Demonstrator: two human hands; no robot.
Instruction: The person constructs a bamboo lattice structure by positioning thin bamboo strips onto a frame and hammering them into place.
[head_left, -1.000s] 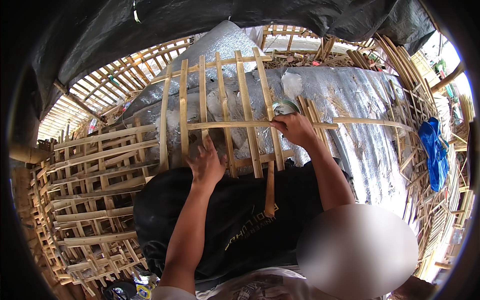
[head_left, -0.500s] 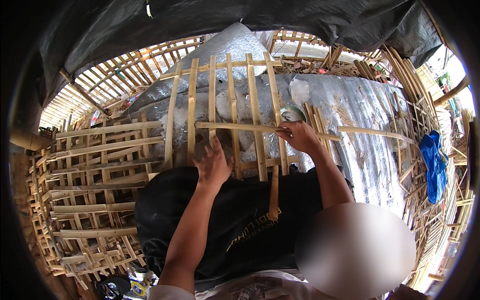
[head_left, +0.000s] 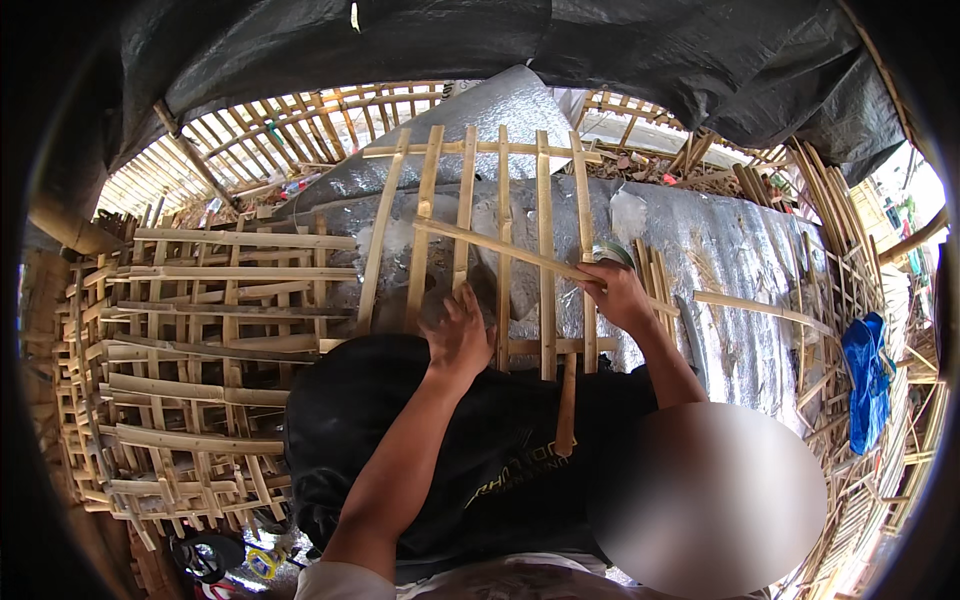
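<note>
A bamboo lattice (head_left: 545,255) of several upright slats joined by crosspieces lies over my lap and the metal sheet. My right hand (head_left: 618,292) is closed around a loose-looking bamboo slat (head_left: 500,246) near its right end. That slat slants across the uprights, its left end farther from me. My left hand (head_left: 460,335) has its fingers spread, the fingertips touching the lower part of one upright. A short bamboo stick (head_left: 567,405) rests on the black cloth (head_left: 380,400) over my lap. Beside my right hand a round, pale-rimmed object (head_left: 612,252) is partly hidden.
Stacked bamboo lattices (head_left: 210,390) stand at the left. A silvery corrugated sheet (head_left: 740,260) spreads behind and to the right, with a single bamboo strip (head_left: 765,308) on it. A blue cloth or bag (head_left: 865,380) hangs at the right. Black sheeting (head_left: 420,50) hangs overhead.
The slat in my right hand has turned from nearly level to slanting, its left end moving farther away. My left hand stays at the same upright. The whole view has shifted and tilted slightly.
</note>
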